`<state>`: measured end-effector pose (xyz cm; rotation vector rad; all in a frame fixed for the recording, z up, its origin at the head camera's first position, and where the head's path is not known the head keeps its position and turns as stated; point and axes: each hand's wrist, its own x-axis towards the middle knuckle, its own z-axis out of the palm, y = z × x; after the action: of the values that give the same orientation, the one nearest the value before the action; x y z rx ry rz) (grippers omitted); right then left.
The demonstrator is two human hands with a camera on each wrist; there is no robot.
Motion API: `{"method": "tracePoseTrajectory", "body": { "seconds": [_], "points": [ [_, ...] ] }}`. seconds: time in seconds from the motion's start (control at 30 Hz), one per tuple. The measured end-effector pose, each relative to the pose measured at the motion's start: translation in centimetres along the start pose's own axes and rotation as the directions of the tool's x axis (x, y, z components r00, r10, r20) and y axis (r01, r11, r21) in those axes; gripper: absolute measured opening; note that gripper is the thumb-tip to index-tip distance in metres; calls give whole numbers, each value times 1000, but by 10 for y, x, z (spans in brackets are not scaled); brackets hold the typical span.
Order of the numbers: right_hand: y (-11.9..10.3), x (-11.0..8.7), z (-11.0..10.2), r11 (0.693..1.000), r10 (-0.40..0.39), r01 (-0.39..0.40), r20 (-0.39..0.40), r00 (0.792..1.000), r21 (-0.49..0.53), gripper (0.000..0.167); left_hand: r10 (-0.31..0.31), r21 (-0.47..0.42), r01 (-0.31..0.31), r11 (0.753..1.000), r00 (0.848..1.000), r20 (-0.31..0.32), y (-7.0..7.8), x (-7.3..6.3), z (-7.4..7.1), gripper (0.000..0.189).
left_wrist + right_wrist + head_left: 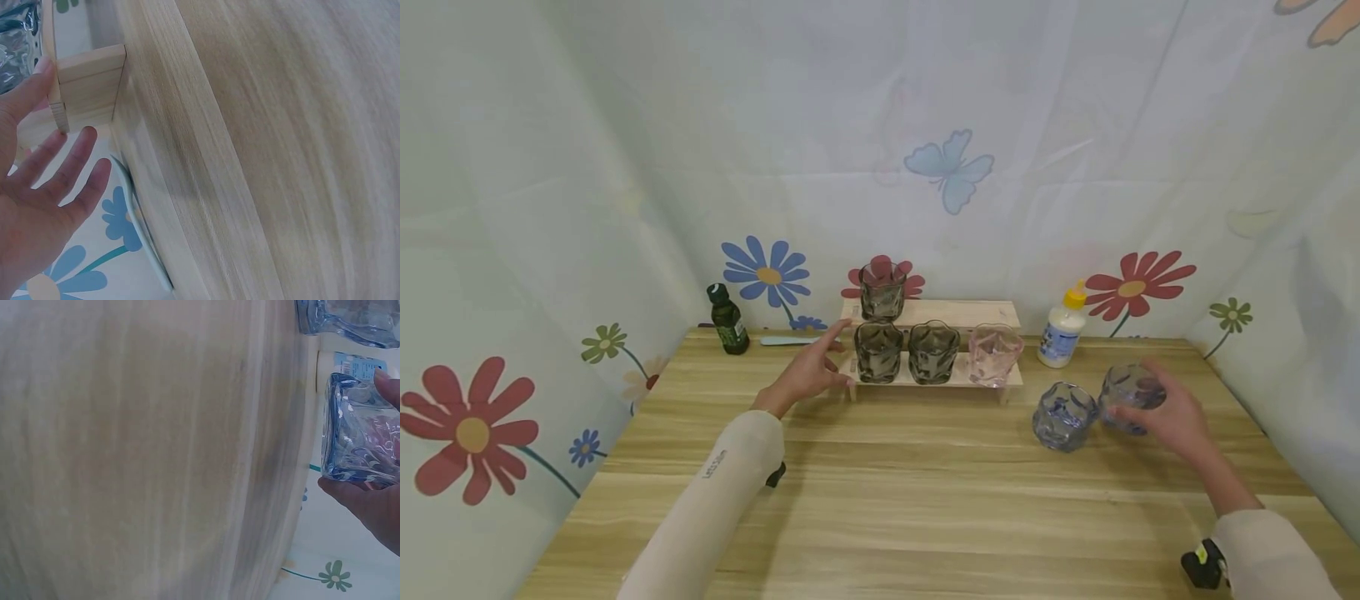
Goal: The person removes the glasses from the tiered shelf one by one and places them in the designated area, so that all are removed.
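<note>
My right hand [1176, 412] holds a clear blue glass [1126, 392] between thumb and fingers; in the right wrist view its base [334, 428] looks raised off the table. A second blue glass [1065, 417] stands on the table just left of it. At the lower left end of a two-step wooden rack [955, 312], my left hand [805, 371] touches the board with fingers [81, 150] spread and mostly straight. Two dark grey glasses [878, 354] and a pink glass [995, 354] sit on the lower step. Another grey glass [882, 292] occupies the upper step's left.
Behind the blue glasses is a white bottle [1062, 333] with a yellow cap. A small dark green bottle [728, 321] stands at the back left, and a pale flat-handled tool [786, 340] lies by the rack. Flowered cloth [955, 100] rises behind the wooden table [955, 508].
</note>
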<state>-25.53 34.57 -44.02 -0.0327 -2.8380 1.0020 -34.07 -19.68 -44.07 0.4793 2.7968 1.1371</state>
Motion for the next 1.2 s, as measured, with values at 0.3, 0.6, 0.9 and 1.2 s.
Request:
{"method": "tracePoseTrajectory", "body": {
  "seconds": [0.3,0.6,0.9,1.2],
  "points": [
    [2,-2,6,1000,-12,12,20,1000,-1,101,-1,5,1,1000,1000,-4,2,0,0,106],
    [7,-6,9,1000,16,-17,64,998,13,107,1,-2,-1,1000,1000,-3,0,1,1,107],
    [12,-6,7,1000,2,-4,90,996,24,108,-6,-3,6,1000,1000,-5,1,0,0,106],
    [12,-10,8,998,-41,36,99,994,55,104,-15,0,15,1000,1000,-2,1,1,1,106]
  ]
}}
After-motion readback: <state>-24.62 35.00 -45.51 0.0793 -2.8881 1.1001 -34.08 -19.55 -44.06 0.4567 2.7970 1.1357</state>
